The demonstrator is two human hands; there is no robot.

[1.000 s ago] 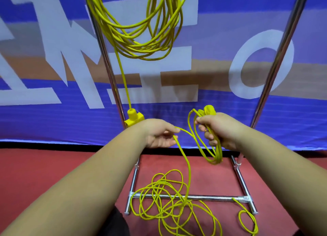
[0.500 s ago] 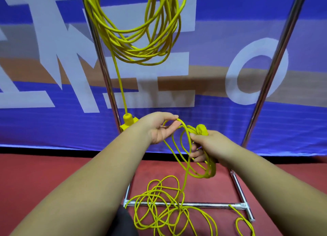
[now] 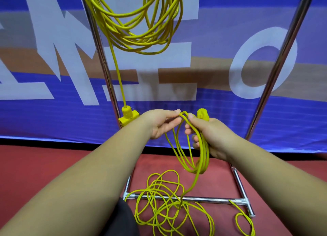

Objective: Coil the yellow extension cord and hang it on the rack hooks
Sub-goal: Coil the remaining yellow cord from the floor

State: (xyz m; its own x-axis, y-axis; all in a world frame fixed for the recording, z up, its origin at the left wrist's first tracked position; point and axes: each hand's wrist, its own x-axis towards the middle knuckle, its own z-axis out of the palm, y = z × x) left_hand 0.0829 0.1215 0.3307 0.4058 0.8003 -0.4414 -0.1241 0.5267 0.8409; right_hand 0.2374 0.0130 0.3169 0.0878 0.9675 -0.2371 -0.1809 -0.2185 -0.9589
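My right hand [image 3: 210,136] grips a small coil of the yellow extension cord [image 3: 196,158], its yellow plug [image 3: 203,114] sticking up above my thumb. My left hand [image 3: 161,124] pinches a strand of the same cord at the top of the coil, fingertips almost touching my right thumb. From the coil the cord drops to a loose tangle [image 3: 169,207] on the red floor. A second yellow cord coil [image 3: 141,25] hangs from the top of the metal rack; its yellow socket block [image 3: 127,116] dangles just left of my left hand. The rack's hooks are out of view.
The rack's two chrome uprights [image 3: 104,66] [image 3: 276,67] stand on either side of my hands, joined by a low chrome crossbar [image 3: 212,200] on the red floor [image 3: 44,165]. A blue banner with white letters [image 3: 230,119] hangs close behind.
My left hand rose and moved right, carrying a strand up to my right hand. The hands have come together and the coil in my right hand has gained a loop.
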